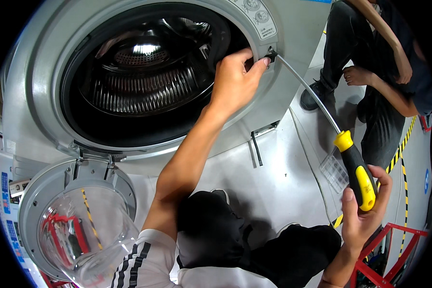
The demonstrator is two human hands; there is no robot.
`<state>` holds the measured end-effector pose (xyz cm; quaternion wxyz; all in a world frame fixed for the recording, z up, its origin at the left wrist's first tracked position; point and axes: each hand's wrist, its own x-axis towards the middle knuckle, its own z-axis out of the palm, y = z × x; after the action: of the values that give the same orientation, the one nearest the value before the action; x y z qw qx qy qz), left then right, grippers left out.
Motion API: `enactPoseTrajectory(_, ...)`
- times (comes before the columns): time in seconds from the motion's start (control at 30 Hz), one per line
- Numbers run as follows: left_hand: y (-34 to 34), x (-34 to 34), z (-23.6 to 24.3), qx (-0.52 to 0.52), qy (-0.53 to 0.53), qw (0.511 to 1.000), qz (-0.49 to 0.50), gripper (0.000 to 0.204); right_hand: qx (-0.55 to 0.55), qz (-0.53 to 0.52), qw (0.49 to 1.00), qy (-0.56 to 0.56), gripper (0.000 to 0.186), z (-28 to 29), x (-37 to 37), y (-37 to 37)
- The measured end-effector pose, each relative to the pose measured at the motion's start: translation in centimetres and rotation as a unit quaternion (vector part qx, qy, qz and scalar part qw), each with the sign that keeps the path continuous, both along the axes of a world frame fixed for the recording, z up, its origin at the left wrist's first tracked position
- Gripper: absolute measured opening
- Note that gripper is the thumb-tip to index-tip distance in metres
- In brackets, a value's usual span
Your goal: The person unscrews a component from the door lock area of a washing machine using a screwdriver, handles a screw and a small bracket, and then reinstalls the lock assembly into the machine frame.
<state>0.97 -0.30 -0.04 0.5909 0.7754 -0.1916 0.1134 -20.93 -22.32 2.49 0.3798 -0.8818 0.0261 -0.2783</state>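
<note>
A silver front-load washing machine (36,96) fills the upper left, its drum (139,91) and black door seal (105,134) exposed. My left hand (233,81) is at the right rim of the opening, thumb and fingers closed on a small black part (270,58) at the latch hole. My right hand (360,213) grips the yellow-and-black handle of a long screwdriver (355,173); its shaft runs up to that part, where the tip is too small to make out. The round door (31,211) with its clear bowl hangs open at the lower left.
Another person (393,115) is low at the right, both hands visible. On the pale floor (283,187) are a cable, a clear compartmented box (335,170) and striped tape. A red metal frame (389,249) stands at the lower right. My knees are below the machine.
</note>
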Motion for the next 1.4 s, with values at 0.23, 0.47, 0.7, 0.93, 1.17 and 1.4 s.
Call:
enactPoseTrajectory(0.23,0.2,0.2,-0.8,-0.023,-0.025,0.999,0.026,0.021,0.017,-0.049,0.99,-0.133,0.054,-0.8,2.3,1.5)
enactPoseTrajectory(0.47,0.1,0.2,-0.7,-0.018,-0.007,0.999,0.031,0.021,0.135,-0.021,0.987,0.09,0.072,-0.2,0.6,-0.3)
enactPoseTrajectory(0.7,-0.1,0.6,-1.1,-0.045,-0.048,0.998,0.013,0.02,0.065,-0.045,0.997,0.018,0.063,0.4,-0.3,1.8)
enactPoseTrajectory(0.93,0.3,0.3,-0.8,-0.024,-0.017,0.999,0.025,0.02,0.051,0.022,0.998,-0.025,0.063,0.6,0.5,1.5)
enactPoseTrajectory(1.17,0.1,0.3,-0.8,-0.022,-0.023,0.999,0.036,0.02,0.173,0.046,0.982,0.055,0.049,0.1,0.7,0.0)
enactPoseTrajectory(1.4,0.1,0.5,-0.7,-0.014,-0.015,0.999,0.033,0.019,0.005,0.04,0.994,-0.1,0.039,0.0,1.2,-0.1)
